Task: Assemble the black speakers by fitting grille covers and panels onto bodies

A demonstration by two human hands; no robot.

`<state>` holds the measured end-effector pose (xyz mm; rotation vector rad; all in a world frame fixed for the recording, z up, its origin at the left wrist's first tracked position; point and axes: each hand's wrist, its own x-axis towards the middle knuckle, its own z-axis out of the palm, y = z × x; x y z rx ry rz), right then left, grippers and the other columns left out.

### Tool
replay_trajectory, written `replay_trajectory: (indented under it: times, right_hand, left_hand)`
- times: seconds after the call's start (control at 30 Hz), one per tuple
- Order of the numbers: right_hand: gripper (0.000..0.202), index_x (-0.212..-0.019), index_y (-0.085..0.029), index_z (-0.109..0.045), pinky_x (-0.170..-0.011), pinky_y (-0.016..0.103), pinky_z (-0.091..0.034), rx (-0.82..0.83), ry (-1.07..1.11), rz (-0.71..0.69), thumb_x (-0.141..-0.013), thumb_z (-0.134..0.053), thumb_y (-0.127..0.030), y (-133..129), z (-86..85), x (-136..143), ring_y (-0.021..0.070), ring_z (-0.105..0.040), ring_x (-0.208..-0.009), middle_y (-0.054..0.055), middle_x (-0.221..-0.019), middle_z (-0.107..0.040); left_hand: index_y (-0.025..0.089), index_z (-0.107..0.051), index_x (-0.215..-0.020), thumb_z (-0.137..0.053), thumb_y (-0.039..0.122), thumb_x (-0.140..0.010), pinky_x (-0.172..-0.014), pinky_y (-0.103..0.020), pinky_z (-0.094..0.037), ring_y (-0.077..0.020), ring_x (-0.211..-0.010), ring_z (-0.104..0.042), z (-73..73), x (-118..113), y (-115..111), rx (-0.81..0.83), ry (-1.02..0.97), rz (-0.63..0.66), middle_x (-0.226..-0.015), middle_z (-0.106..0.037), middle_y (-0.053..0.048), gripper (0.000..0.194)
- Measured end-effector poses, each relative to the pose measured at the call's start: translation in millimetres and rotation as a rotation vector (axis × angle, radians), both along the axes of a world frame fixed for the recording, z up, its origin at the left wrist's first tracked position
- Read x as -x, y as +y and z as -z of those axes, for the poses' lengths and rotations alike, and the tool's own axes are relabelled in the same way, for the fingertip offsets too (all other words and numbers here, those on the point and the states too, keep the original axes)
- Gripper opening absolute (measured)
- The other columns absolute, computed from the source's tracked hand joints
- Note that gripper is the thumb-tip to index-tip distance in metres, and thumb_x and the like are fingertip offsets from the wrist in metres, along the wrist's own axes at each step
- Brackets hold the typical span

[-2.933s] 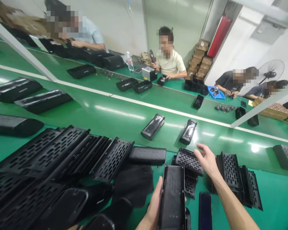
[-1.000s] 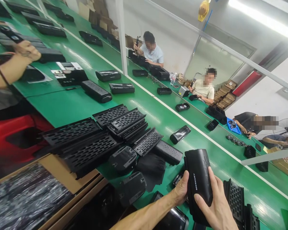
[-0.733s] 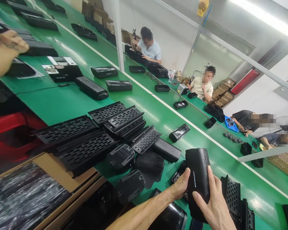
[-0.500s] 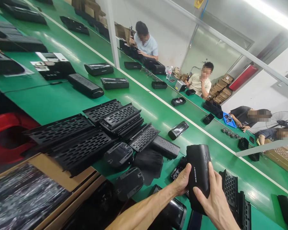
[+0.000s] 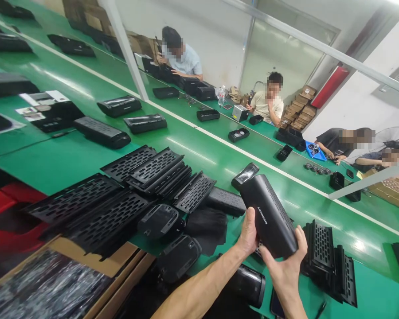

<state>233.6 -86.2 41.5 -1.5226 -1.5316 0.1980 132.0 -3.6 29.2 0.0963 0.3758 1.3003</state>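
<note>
A black speaker [image 5: 273, 217] with white MERKURY lettering is held up in front of me, tilted, over the green bench. My left hand [image 5: 248, 235] grips its left side, thumb up along the casing. My right hand [image 5: 286, 263] is closed around the lower right end. Below and to the right stand black perforated grilles [image 5: 321, 250]. Left of my hands lie a dark cloth-like sheet [image 5: 206, 228], two black rounded parts [image 5: 179, 257], and another speaker [image 5: 224, 199]. A glossy black unit [image 5: 248, 283] sits partly behind my left forearm.
Several more perforated grilles [image 5: 156, 166] are stacked on the left. An open carton [image 5: 119, 266] with plastic-wrapped contents fills the lower left, near a red stool [image 5: 16, 212]. The green conveyor [image 5: 193, 146] carries speaker units. People [image 5: 186, 60] sit along the far side behind a metal frame [image 5: 128, 53].
The speaker has turned from nearly upright to leaning, its top now toward the left. My right hand has moved down to its lower end. The view has shifted slightly.
</note>
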Motion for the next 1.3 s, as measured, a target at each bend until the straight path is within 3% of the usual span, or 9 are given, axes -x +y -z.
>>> replay_trajectory:
  times: [0.1,0.2,0.4,0.57,0.83,0.93,1.03,1.17,1.3]
  right_hand:
    - [0.085,-0.147,-0.026,-0.039,-0.114,0.070,-0.032,-0.184,-0.040,0.030,-0.078,-0.086,-0.040,16,-0.4,2,0.0406,-0.044,-0.139,0.017,-0.152,-0.040]
    - [0.078,-0.142,-0.026,-0.044,-0.111,0.067,-0.036,-0.187,-0.046,0.006,-0.078,-0.086,-0.041,19,-18.4,-15,0.0386,-0.051,-0.133,0.016,-0.146,-0.048]
    - [0.074,-0.140,-0.028,-0.049,-0.108,0.066,-0.040,-0.024,-0.036,-0.083,-0.077,-0.086,-0.042,-6,-54.3,-56,0.0419,-0.050,-0.136,0.016,-0.149,-0.051]
    - [0.076,-0.142,-0.030,-0.048,-0.103,0.060,-0.047,0.019,-0.069,-0.156,-0.077,-0.086,-0.040,-11,-60.7,-71,0.0425,-0.048,-0.141,0.015,-0.153,-0.048]
    - [0.077,-0.144,-0.035,-0.050,-0.105,0.061,-0.047,0.114,0.006,-0.123,-0.077,-0.086,-0.046,-17,-75.9,-79,0.0444,-0.049,-0.140,0.013,-0.153,-0.050]
    - [0.106,-0.161,-0.043,-0.025,-0.099,0.061,-0.053,0.147,0.258,-0.141,-0.075,-0.080,-0.069,-15,-78.4,-76,0.0460,-0.054,-0.136,0.014,-0.164,-0.038]
    - [0.137,-0.166,-0.039,-0.005,-0.100,0.063,-0.054,0.171,0.457,-0.167,-0.062,-0.084,-0.077,-1,-54.3,-63,0.0474,-0.052,-0.139,0.017,-0.167,-0.036]
    - [0.122,-0.158,-0.026,-0.038,-0.104,0.067,-0.050,0.343,0.513,-0.148,-0.056,-0.094,-0.064,21,-5.5,-47,0.0452,-0.065,-0.120,0.018,-0.136,-0.069]
    - [0.103,-0.146,-0.024,-0.052,-0.100,0.062,-0.054,0.324,0.862,-0.157,-0.060,-0.091,-0.065,11,16.1,-51,0.0402,-0.072,-0.110,0.016,-0.119,-0.077]
  left_hand:
    - [0.020,-0.073,-0.123,-0.072,0.085,-0.069,-0.112,-0.051,-0.050,-0.0412,-0.136,-0.058,-3.0,-1,3,-0.043,0.049,0.006,-0.127,-0.076,-0.012,0.085]
    - [0.022,-0.066,-0.136,-0.080,0.077,-0.067,-0.118,-0.053,-0.043,-0.0400,-0.142,-0.051,-3.0,12,13,-0.174,0.124,0.078,-0.138,-0.070,-0.012,0.089]
    - [0.031,-0.042,-0.158,-0.100,0.055,-0.049,-0.129,-0.053,-0.020,-0.0408,-0.156,-0.027,-22.8,86,51,-0.659,0.598,0.040,-0.167,-0.040,-0.011,0.126]
    - [0.030,-0.046,-0.156,-0.100,0.047,-0.052,-0.124,-0.054,-0.028,-0.0430,-0.145,-0.042,-51.1,111,60,-0.918,0.779,0.223,-0.159,-0.050,-0.010,0.118]
    - [0.024,-0.064,-0.140,-0.096,0.028,-0.052,-0.109,-0.047,-0.045,-0.0399,-0.123,-0.061,-45.1,82,38,-0.615,0.492,0.118,-0.128,-0.069,-0.009,0.094]
    - [0.023,-0.063,-0.140,-0.096,0.036,-0.051,-0.112,-0.049,-0.044,-0.0390,-0.124,-0.062,-26.9,61,29,-0.435,0.271,0.063,-0.130,-0.070,-0.010,0.095]
    - [0.020,-0.068,-0.131,-0.089,0.051,-0.064,-0.113,-0.053,-0.044,-0.0382,-0.127,-0.063,-2.8,31,10,-0.192,0.079,0.112,-0.127,-0.074,-0.012,0.077]
    - [0.016,-0.074,-0.114,-0.078,0.065,-0.077,-0.108,-0.055,-0.048,-0.0414,-0.128,-0.062,16.7,6,-28,0.008,-0.025,0.375,-0.119,-0.077,-0.017,0.062]
    - [0.023,-0.064,-0.132,-0.072,0.059,-0.087,-0.106,-0.052,-0.048,-0.0375,-0.128,-0.062,8.2,25,-61,-0.064,0.117,0.388,-0.133,-0.071,-0.013,0.058]
